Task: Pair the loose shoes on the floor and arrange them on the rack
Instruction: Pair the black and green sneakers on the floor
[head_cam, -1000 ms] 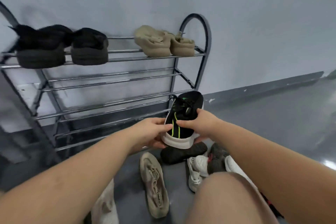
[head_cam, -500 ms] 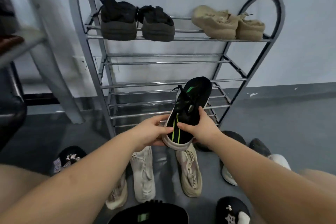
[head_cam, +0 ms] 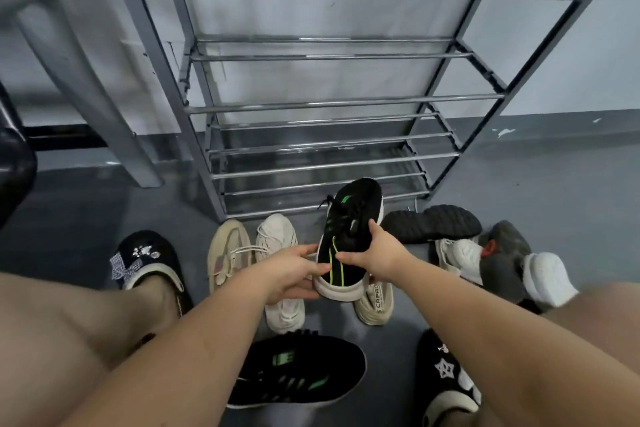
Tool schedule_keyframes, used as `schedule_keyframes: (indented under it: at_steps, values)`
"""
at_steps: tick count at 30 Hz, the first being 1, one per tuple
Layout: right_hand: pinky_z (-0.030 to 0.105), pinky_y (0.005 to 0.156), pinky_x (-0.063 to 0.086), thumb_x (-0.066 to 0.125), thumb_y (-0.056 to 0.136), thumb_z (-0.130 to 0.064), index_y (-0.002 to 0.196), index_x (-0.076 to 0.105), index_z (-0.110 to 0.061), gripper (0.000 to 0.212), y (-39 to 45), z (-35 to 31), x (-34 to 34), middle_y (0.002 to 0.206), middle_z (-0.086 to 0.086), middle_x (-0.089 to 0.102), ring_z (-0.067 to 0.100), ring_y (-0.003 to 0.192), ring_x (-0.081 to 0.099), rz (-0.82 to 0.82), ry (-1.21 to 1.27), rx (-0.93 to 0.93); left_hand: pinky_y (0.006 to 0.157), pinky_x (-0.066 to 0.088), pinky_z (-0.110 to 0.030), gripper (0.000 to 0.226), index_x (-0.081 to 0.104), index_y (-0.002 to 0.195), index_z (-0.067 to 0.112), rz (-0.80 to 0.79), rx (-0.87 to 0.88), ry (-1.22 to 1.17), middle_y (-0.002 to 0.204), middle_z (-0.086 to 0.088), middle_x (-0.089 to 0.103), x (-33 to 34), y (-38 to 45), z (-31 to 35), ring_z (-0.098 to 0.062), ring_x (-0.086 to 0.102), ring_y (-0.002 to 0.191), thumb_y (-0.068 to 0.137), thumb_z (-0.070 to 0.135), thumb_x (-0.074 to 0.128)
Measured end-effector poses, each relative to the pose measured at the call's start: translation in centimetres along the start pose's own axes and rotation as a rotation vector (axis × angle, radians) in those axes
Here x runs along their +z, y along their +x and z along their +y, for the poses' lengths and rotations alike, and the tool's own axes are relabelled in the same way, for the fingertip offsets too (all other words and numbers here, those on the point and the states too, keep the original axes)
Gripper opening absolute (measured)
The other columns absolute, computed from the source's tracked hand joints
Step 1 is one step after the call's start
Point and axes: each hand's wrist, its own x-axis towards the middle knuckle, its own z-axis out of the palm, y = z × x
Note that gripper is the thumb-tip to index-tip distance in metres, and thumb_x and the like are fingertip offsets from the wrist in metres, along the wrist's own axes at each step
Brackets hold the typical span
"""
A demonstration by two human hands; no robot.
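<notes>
We hold a black sneaker [head_cam: 349, 239] with green stripes and a pale sole, toe aimed at the rack [head_cam: 329, 104]. Our left hand [head_cam: 294, 270] curls closed on its heel, our right hand [head_cam: 381, 253] grips its side near the laces. Beneath it lie beige sneakers [head_cam: 256, 253]; its black mate [head_cam: 298, 371] lies nearer us. Right of it sit an upturned dark shoe [head_cam: 433, 224] and white shoes [head_cam: 460, 255]. The sneaker hangs above the floor [head_cam: 571, 191], before the lowest shelf
</notes>
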Motion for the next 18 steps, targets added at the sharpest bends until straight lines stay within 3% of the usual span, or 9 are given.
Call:
schedule_keyframes:
  at_steps: [2, 5, 10, 13, 16, 18]
  values:
    - [0.040, 0.089, 0.054, 0.078, 0.074, -0.038, 0.151, 0.010, -0.008, 0.107, 0.8, 0.1, 0.2, 0.138, 0.011, 0.049, 0.027, 0.119, 0.055, -0.053, -0.059, 0.039, 0.065, 0.057, -0.025, 0.034, 0.053, 0.120, 0.024, 0.002, -0.038, -0.007, 0.085, 0.001, 0.070, 0.0, 0.7, -0.5, -0.012, 0.068, 0.067, 0.091, 0.007, 0.058]
    - [0.046, 0.085, 0.055, 0.076, 0.077, -0.031, 0.148, 0.018, -0.007, 0.094, 2.3, -0.1, 0.3, 0.139, 0.012, 0.048, 0.032, 0.118, 0.055, -0.140, -0.061, 0.096, 0.071, 0.055, -0.028, 0.020, 0.054, 0.105, 0.022, 0.006, -0.087, -0.041, 0.085, 0.001, 0.067, 0.1, 1.7, -1.0, -0.015, 0.065, 0.072, 0.092, 0.007, 0.056]
    - [0.050, 0.086, 0.054, 0.075, 0.079, -0.023, 0.146, 0.027, -0.005, 0.084, 4.8, 0.1, 0.9, 0.142, 0.012, 0.044, 0.033, 0.123, 0.051, -0.241, -0.071, 0.172, 0.083, 0.049, -0.032, 0.014, 0.054, 0.106, 0.014, -0.001, -0.166, -0.123, 0.086, 0.000, 0.062, 0.1, 3.8, -1.8, -0.012, 0.060, 0.073, 0.095, 0.006, 0.051]
    - [0.047, 0.084, 0.055, 0.075, 0.079, -0.025, 0.147, 0.026, -0.006, 0.086, 6.3, 0.4, 1.7, 0.144, 0.011, 0.041, 0.033, 0.125, 0.048, -0.278, -0.088, 0.194, 0.088, 0.046, -0.032, 0.023, 0.052, 0.118, 0.010, -0.017, -0.209, -0.104, 0.086, 0.000, 0.059, -0.4, 4.8, -1.8, -0.012, 0.058, 0.074, 0.095, 0.008, 0.050]
    - [0.046, 0.082, 0.056, 0.076, 0.078, -0.028, 0.149, 0.020, -0.007, 0.092, 7.7, 0.8, 2.5, 0.144, 0.012, 0.041, 0.033, 0.123, 0.051, -0.314, -0.128, 0.182, 0.090, 0.046, -0.030, 0.020, 0.050, 0.116, 0.014, -0.012, -0.260, -0.048, 0.086, 0.001, 0.057, -1.0, 6.0, -2.1, -0.010, 0.055, 0.070, 0.096, 0.010, 0.049]
    - [0.044, 0.085, 0.055, 0.076, 0.077, -0.033, 0.149, 0.020, -0.008, 0.095, 8.5, 1.0, 3.2, 0.142, 0.012, 0.045, 0.032, 0.119, 0.054, -0.319, -0.192, 0.134, 0.093, 0.046, -0.031, 0.027, 0.048, 0.123, 0.012, 0.007, -0.271, -0.022, 0.096, -0.002, 0.059, -1.2, 6.7, -2.2, -0.012, 0.057, 0.072, 0.096, 0.011, 0.051]
